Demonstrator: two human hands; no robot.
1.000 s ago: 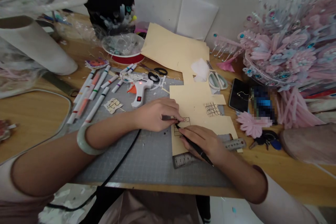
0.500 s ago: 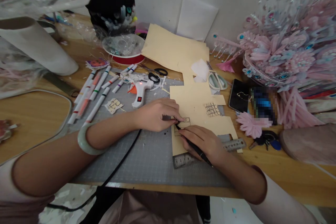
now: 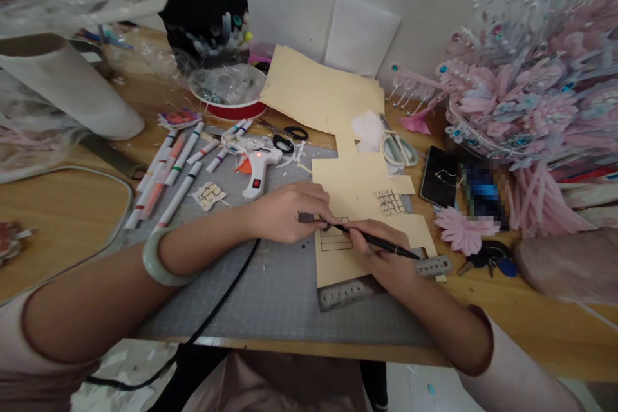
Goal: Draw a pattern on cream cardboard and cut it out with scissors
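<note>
Between the fingers of my right hand is a black pen, its tip pointing left toward my left fingertips. My left hand has thumb and fingers pinched on a small dark item I cannot make out, over the left edge of the cream card. Drawn lines form a ruled box on the card below the fingertips. A metal ruler lies partly beneath the card and my right hand. Another looped drawing shows farther right on the card.
On the grey cutting mat lie a glue gun with a black cable, several markers and black scissors. A phone, keys and pink decorations stand right.
My right hand has turned and risen slightly. The pen now lies flatter, its back end moved up and right, and more of the ruled box and ruler shows. My left hand stays put.
</note>
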